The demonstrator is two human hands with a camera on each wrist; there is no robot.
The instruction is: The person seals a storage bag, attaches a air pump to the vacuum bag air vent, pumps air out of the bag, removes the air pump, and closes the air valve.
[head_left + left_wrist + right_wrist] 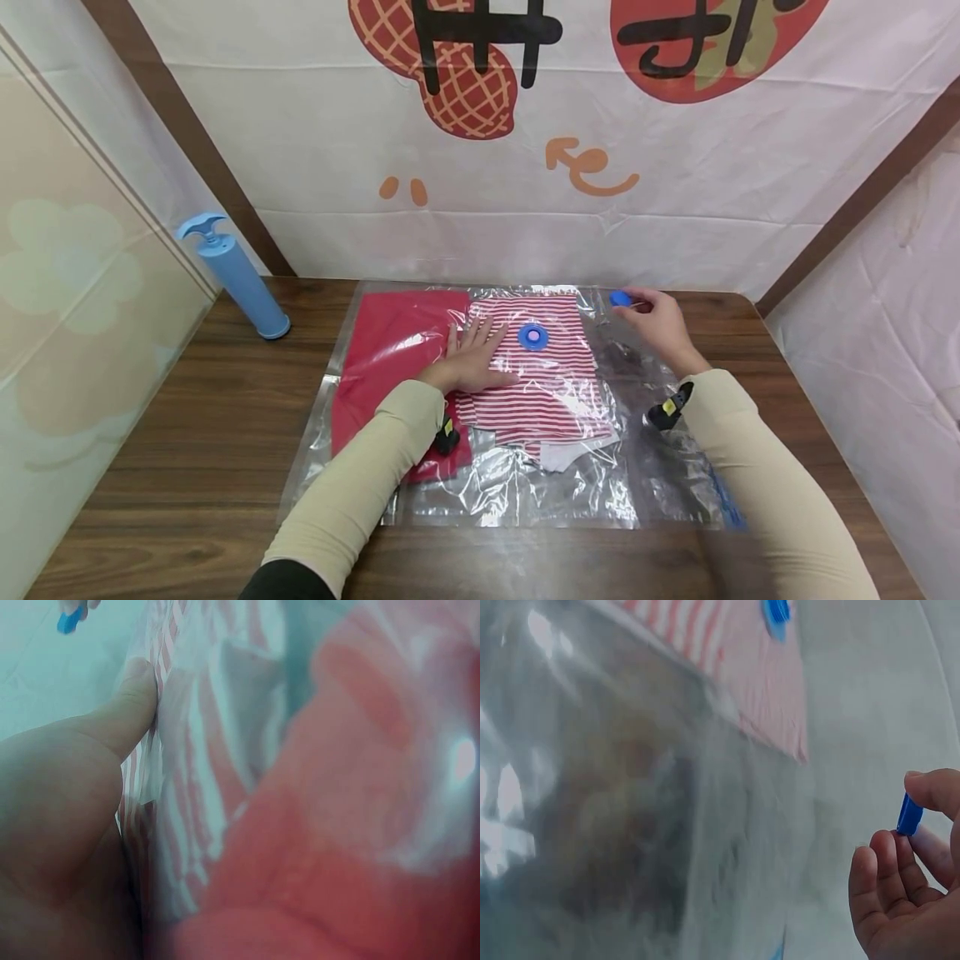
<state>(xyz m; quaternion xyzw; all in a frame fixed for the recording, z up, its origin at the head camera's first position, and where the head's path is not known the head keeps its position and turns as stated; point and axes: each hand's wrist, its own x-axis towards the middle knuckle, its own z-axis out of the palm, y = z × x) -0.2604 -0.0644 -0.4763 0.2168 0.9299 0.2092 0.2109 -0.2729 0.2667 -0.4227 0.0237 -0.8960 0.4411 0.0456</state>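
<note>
A clear plastic storage bag (517,492) lies flat on the table with folded clothes inside. In it are a red garment (397,350) on the left and a red-and-white striped garment (543,392) beside it. A round blue valve (533,337) with a pale centre sits over the stripes. With fingers spread, my left hand (472,362) rests on the bag where the two garments meet. My right hand (660,329) pinches a small blue cap (910,815) between thumb and fingers, near the bag's upper right corner; the cap (620,298) is right of the valve.
A blue hand pump (243,283) stands tilted at the table's back left. Bare wooden table (187,467) shows left of the bag. A blue strip (726,496) runs at the bag's lower right edge. Printed cloth walls (300,150) close off the back and sides.
</note>
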